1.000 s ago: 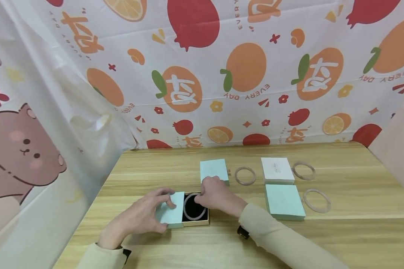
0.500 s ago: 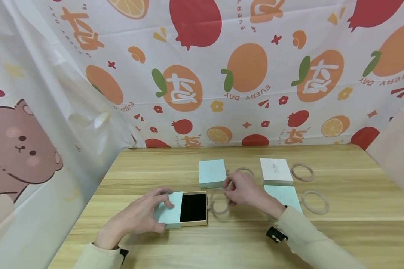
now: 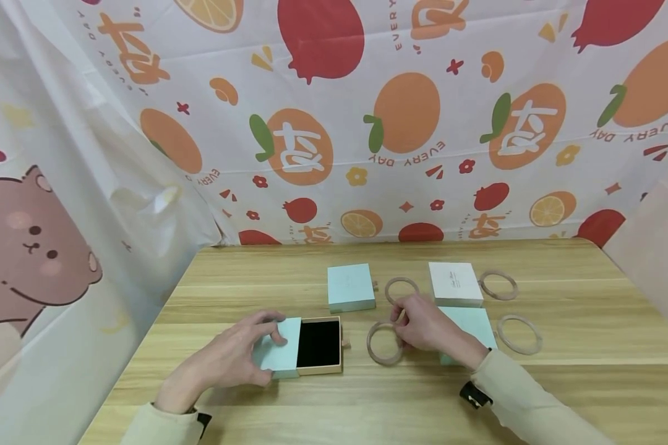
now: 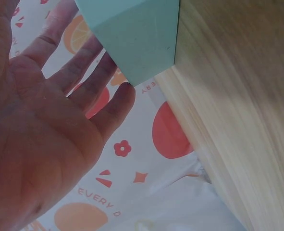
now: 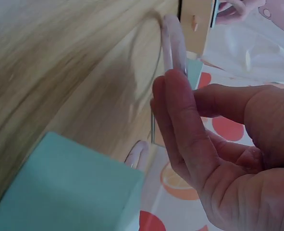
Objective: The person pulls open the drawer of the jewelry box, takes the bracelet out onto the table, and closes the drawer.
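Note:
My left hand (image 3: pixel 239 350) holds the mint-green sleeve of a jewelry box (image 3: pixel 279 349), thumb at the near side and fingers over the far side. In the left wrist view the little finger's tip is right at the corner of the green sleeve (image 4: pixel 139 41). The box's drawer is pulled out to the right, showing a bare black lining (image 3: pixel 320 343). My right hand (image 3: pixel 423 324) pinches a pale, translucent bangle (image 3: pixel 370 346) between thumb and fingers, just right of the drawer. In the right wrist view the bangle (image 5: pixel 176 45) stands beyond the fingertips, above its shadow on the table.
Behind the hands stands another mint box (image 3: pixel 351 287) with a bangle (image 3: pixel 388 290) beside it. To the right are a white box (image 3: pixel 454 283), a mint box (image 3: pixel 470 324) partly behind my right hand, and two bangles (image 3: pixel 515 288) (image 3: pixel 537 346). A fruit-print curtain (image 3: pixel 334 204) hangs at the table's back edge.
My right hand has lifted the bangle out of the drawer and carried it to the right, close over the table. The left hand stays on the box.

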Motion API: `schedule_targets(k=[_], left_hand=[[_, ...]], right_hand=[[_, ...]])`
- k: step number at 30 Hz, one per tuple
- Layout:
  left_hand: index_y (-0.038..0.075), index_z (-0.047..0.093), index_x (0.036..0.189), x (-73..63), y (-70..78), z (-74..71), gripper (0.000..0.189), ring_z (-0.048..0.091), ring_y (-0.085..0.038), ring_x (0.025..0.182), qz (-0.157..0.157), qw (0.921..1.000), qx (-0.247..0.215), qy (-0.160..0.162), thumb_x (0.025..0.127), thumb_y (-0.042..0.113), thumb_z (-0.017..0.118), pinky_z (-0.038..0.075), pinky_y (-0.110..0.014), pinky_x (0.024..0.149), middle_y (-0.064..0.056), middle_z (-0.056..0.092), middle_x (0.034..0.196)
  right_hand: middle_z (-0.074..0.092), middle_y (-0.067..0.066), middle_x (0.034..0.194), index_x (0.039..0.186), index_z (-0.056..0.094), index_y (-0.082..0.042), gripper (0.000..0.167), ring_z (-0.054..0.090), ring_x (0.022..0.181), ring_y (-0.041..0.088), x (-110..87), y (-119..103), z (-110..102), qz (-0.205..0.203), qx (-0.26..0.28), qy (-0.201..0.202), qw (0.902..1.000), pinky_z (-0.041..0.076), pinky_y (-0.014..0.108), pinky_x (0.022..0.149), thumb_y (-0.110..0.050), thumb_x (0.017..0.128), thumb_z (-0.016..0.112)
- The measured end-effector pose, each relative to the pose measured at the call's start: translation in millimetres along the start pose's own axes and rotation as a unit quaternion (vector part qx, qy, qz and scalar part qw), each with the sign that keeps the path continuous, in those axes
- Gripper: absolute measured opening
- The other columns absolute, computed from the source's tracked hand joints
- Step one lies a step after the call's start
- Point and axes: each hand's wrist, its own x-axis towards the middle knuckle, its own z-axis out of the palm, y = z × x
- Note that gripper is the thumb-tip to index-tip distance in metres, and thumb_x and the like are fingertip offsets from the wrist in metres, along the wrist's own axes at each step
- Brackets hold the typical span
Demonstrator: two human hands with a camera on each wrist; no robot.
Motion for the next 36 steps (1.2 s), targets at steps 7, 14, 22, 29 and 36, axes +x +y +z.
schedule_targets(k=[7, 14, 22, 29, 36], left_hand=[[0.034, 0.064, 0.093, -0.6, 0.5, -0.1, 0.037, 0.057, -0.026, 0.121, 0.000, 1.0000, -0.004, 0.000, 0.065, 0.020, 0.084, 0.051, -0.039, 0.090, 0.000, 0.055, 0.143], [0.034, 0.064, 0.093, -1.2, 0.2, 0.4, 0.037, 0.057, -0.026, 0.120, 0.003, 1.0000, -0.001, 0.002, 0.065, 0.020, 0.084, 0.051, -0.038, 0.089, 0.000, 0.056, 0.143], [0.034, 0.064, 0.093, -0.8, 0.1, 0.1, 0.037, 0.057, -0.025, 0.119, 0.001, 1.0000, 0.004, 0.001, 0.065, 0.021, 0.084, 0.051, -0.039, 0.089, -0.001, 0.056, 0.143], [0.033, 0.065, 0.094, -0.7, -0.5, -1.1, 0.037, 0.057, -0.024, 0.119, -0.001, 1.0000, -0.003, 0.002, 0.065, 0.020, 0.084, 0.051, -0.038, 0.090, -0.001, 0.056, 0.143], [0.034, 0.064, 0.094, -1.4, -1.1, -1.1, 0.037, 0.057, -0.025, 0.119, -0.002, 1.0000, -0.003, -0.004, 0.066, 0.021, 0.085, 0.051, -0.040, 0.090, 0.000, 0.055, 0.143]], right_hand=[[0.060, 0.001, 0.068, 0.075, 0.061, -0.006, 0.020, 0.051, 0.060, 0.013, 2.4, 3.1, 7.7, -0.042, -0.141, 0.008, 0.9891, 0.041, 0.023, 0.052, 0.014, 0.078, 0.066], [0.060, 0.002, 0.062, 0.067, 0.063, -0.006, 0.022, 0.053, 0.057, 0.014, 6.7, 2.3, 16.1, -0.028, -0.175, 0.030, 0.9837, 0.045, 0.024, 0.049, 0.013, 0.079, 0.067], [0.065, 0.006, 0.062, 0.066, 0.070, -0.001, 0.022, 0.053, 0.053, 0.013, 11.7, 4.6, 17.7, -0.036, -0.183, 0.055, 0.9809, 0.043, 0.021, 0.045, 0.016, 0.078, 0.065], [0.067, 0.009, 0.059, 0.068, 0.072, 0.003, 0.022, 0.052, 0.049, 0.012, 12.2, 3.3, 18.7, -0.057, -0.202, 0.079, 0.9746, 0.042, 0.020, 0.042, 0.019, 0.080, 0.062], [0.064, 0.008, 0.060, 0.073, 0.070, 0.004, 0.015, 0.051, 0.049, 0.013, 7.0, -0.8, 20.5, -0.053, -0.209, 0.089, 0.9724, 0.042, 0.021, 0.041, 0.017, 0.080, 0.066]])
